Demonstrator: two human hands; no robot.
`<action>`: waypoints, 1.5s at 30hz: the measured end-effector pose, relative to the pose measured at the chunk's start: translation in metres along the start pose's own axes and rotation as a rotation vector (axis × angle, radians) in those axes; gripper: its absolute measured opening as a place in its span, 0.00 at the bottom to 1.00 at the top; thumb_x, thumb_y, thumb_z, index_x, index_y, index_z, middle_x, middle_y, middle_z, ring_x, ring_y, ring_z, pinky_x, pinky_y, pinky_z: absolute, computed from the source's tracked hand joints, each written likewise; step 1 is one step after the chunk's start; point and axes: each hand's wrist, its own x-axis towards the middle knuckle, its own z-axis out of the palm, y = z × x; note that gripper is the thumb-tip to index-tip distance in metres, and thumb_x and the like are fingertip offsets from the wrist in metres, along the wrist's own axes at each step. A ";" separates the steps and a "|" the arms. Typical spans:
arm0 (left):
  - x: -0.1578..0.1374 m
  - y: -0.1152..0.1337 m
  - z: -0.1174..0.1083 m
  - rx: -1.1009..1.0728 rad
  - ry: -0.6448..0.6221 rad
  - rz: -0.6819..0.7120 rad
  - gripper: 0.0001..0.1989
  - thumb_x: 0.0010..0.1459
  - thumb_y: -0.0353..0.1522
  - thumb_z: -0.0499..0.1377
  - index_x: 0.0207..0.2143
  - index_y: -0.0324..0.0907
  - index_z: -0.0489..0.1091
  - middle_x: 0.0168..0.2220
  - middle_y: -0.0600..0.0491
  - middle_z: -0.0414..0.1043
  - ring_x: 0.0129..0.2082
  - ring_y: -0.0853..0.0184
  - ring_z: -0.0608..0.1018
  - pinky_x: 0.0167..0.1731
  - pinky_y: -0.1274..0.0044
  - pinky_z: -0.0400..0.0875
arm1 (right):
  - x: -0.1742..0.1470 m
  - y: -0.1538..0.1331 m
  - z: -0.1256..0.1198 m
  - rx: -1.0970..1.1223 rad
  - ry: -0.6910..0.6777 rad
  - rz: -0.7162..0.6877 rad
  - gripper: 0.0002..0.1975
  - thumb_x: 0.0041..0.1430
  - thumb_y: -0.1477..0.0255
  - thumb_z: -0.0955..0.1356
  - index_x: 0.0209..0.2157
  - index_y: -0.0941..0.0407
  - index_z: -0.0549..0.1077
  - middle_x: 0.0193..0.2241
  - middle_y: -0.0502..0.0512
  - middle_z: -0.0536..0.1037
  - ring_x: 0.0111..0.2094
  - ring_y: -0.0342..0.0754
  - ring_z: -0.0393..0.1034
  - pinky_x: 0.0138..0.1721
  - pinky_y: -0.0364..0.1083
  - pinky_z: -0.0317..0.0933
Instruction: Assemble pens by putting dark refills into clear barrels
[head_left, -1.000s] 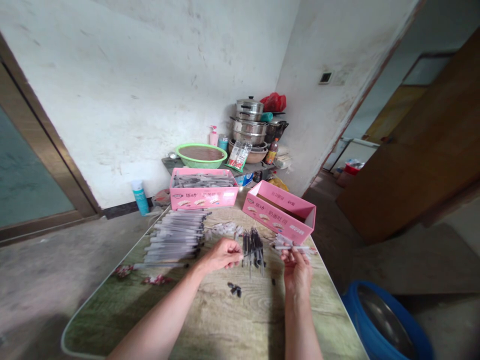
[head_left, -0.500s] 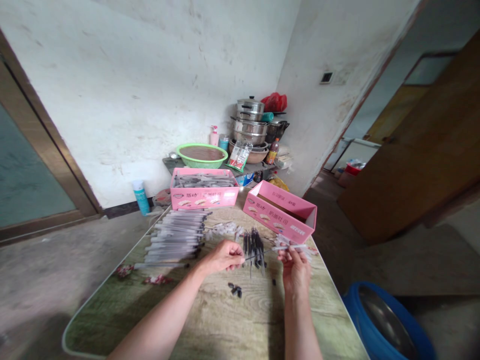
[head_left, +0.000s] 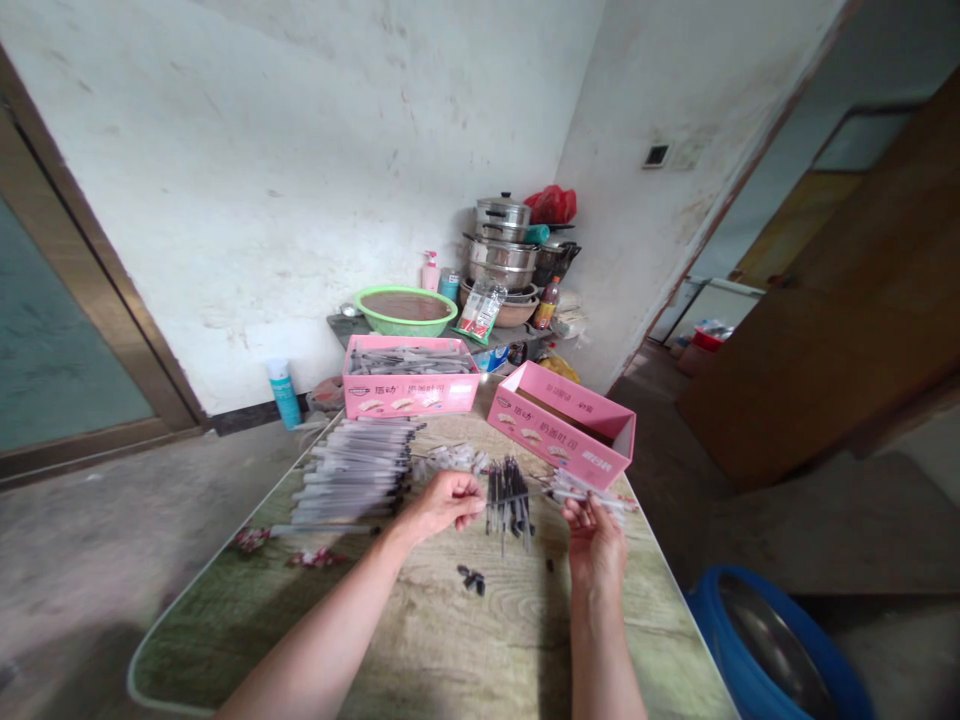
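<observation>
My left hand [head_left: 450, 502] pinches one end of a thin dark stick like a pen refill [head_left: 517, 496], which points right, level above the table. My right hand [head_left: 596, 535] is closed with its fingertips on a translucent tube like a pen barrel [head_left: 581, 494]; where stick and tube meet is too small to make out. Between my hands lies a bunch of black refills [head_left: 510, 510] on the table. Several frosted pens [head_left: 349, 480] lie in a row at the left. Small black caps [head_left: 472, 579] sit in front, and small clear pieces [head_left: 454, 458] behind.
Behind the row stands a pink box [head_left: 411, 393] full of pens. A second pink box [head_left: 562, 425] stands at the right, its visible inside bare. A green basin [head_left: 405, 318] and steel pots [head_left: 502, 262] stand farther back. A blue tub [head_left: 712, 600] is beside the table [head_left: 420, 660].
My left hand has risen slightly. The right hand has moved slightly lower and right, and the tube in its fingers is less exposed. The view has shifted a little.
</observation>
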 end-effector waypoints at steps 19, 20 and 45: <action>0.000 0.000 0.000 0.004 -0.022 0.002 0.19 0.49 0.44 0.64 0.29 0.36 0.67 0.20 0.57 0.67 0.16 0.75 0.68 0.17 0.82 0.62 | -0.001 -0.006 0.000 -0.037 -0.038 -0.015 0.14 0.42 0.71 0.76 0.30 0.58 0.72 0.23 0.48 0.78 0.22 0.43 0.75 0.23 0.39 0.70; 0.000 -0.001 0.000 0.004 -0.026 0.001 0.19 0.49 0.44 0.64 0.29 0.36 0.67 0.20 0.57 0.67 0.16 0.75 0.68 0.17 0.82 0.62 | -0.001 -0.006 0.001 -0.044 -0.048 -0.011 0.14 0.41 0.71 0.76 0.30 0.58 0.72 0.23 0.48 0.78 0.22 0.43 0.74 0.23 0.39 0.70; 0.001 -0.002 -0.001 -0.002 -0.018 0.017 0.16 0.51 0.41 0.64 0.29 0.36 0.68 0.20 0.57 0.68 0.17 0.75 0.68 0.17 0.82 0.62 | -0.006 -0.005 0.006 0.009 -0.059 0.017 0.14 0.39 0.73 0.78 0.27 0.59 0.73 0.20 0.47 0.78 0.20 0.43 0.74 0.20 0.39 0.70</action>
